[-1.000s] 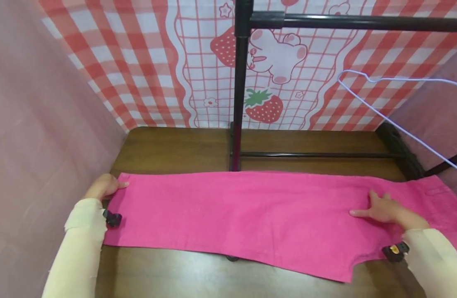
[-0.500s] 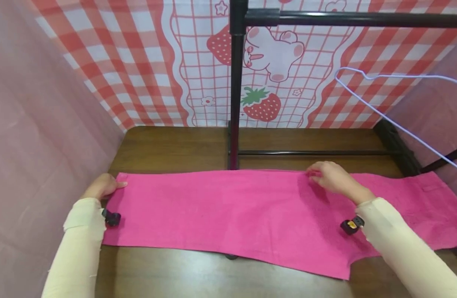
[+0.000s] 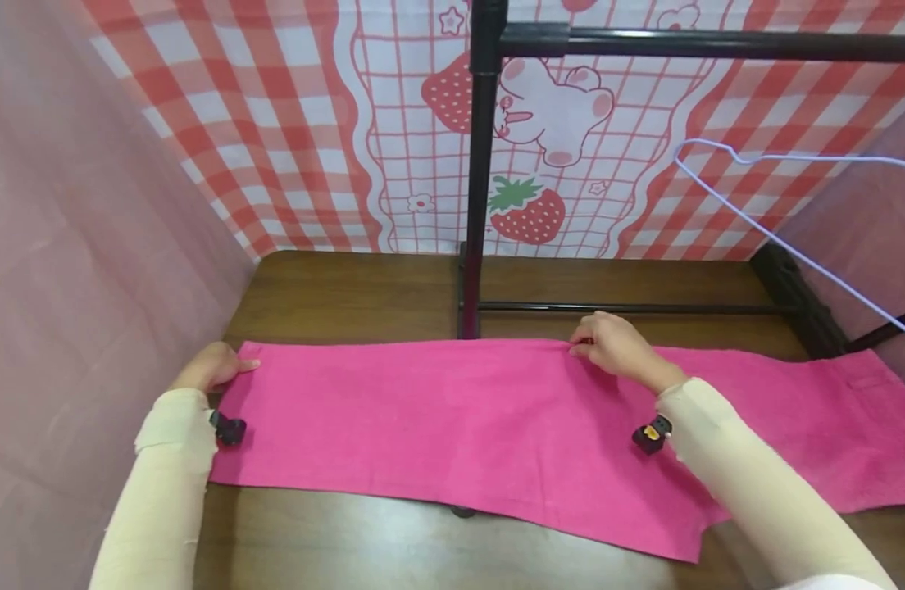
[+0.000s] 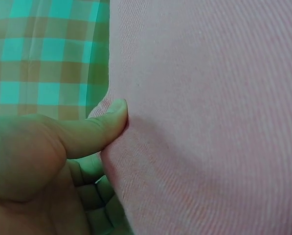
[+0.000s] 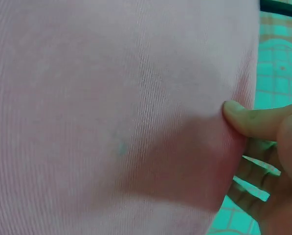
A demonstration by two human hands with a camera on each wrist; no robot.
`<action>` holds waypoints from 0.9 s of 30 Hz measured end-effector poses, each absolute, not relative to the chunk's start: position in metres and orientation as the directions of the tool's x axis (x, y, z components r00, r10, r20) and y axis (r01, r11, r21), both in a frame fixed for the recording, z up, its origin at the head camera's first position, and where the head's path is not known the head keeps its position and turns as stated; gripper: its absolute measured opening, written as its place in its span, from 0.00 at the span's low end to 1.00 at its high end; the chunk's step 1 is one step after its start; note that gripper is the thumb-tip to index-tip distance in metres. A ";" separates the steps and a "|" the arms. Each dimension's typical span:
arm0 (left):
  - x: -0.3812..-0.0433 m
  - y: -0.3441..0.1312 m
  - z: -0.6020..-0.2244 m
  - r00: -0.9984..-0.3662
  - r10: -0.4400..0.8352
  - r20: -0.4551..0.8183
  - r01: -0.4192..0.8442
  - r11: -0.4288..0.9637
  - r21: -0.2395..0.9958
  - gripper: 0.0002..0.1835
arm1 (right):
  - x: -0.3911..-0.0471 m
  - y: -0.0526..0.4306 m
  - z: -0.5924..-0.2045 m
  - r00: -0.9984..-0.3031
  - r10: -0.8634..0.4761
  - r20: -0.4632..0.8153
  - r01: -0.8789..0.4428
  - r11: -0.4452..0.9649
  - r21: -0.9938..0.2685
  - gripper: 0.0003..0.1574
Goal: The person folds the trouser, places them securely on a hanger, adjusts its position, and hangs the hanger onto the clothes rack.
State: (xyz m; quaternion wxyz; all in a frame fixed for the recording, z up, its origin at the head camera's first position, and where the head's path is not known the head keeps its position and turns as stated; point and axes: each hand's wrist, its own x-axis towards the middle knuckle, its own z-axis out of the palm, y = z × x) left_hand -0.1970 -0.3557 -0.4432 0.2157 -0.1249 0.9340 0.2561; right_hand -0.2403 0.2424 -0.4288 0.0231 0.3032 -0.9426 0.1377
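Bright pink trousers (image 3: 408, 418), folded lengthwise, stretch across the wooden table with the waist end at the right and the leg hems at the left. My left hand (image 3: 212, 366) pinches the hem end at its far corner; in the left wrist view the thumb (image 4: 99, 129) lies on top of the cloth and the fingers go beneath. Along the far edge, about midway, my right hand (image 3: 616, 348) pinches the trousers, thumb over the ribbed fabric (image 5: 136, 98) and fingers behind the edge in the right wrist view.
A black garment rack post (image 3: 480, 188) rises behind the trousers, with a top bar (image 3: 703, 43) and a low bar (image 3: 644, 309). A lilac hanger (image 3: 762, 229) hangs at the right. Pink curtains flank the wooden table (image 3: 349, 295), and a checked cloth covers the back.
My right hand has left the trousers' upper right part, moved left to their far edge and taken hold there. The left hand keeps its grip at the hem.
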 end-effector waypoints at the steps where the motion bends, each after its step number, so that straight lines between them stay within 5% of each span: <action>1: -0.197 -0.355 -0.443 -0.876 -0.124 -0.467 -0.344 0.838 0.423 0.20 | -0.239 0.243 -0.427 -0.815 -0.560 0.150 -0.579 0.778 -0.243 0.03; 13: -0.195 -0.356 -0.443 -0.884 -0.127 -0.451 -0.337 0.841 0.423 0.19 | -0.237 0.234 -0.440 -0.825 -0.565 0.013 -0.542 0.786 -0.296 0.17; 17: -0.193 -0.359 -0.441 -0.878 -0.146 -0.457 -0.356 0.836 0.417 0.20 | -0.242 0.231 -0.443 -0.810 -0.584 -0.044 -0.544 0.778 -0.315 0.14; 20: -0.194 -0.358 -0.440 -0.882 -0.140 -0.450 -0.332 0.863 0.382 0.21 | -0.246 0.236 -0.434 -0.789 -0.611 -0.064 -0.552 0.752 -0.361 0.23; 27: -0.198 -0.351 -0.441 -0.856 -0.199 -0.477 -0.394 0.849 0.351 0.21 | -0.255 0.248 -0.423 -0.840 -0.542 -0.005 -0.494 0.769 -0.405 0.10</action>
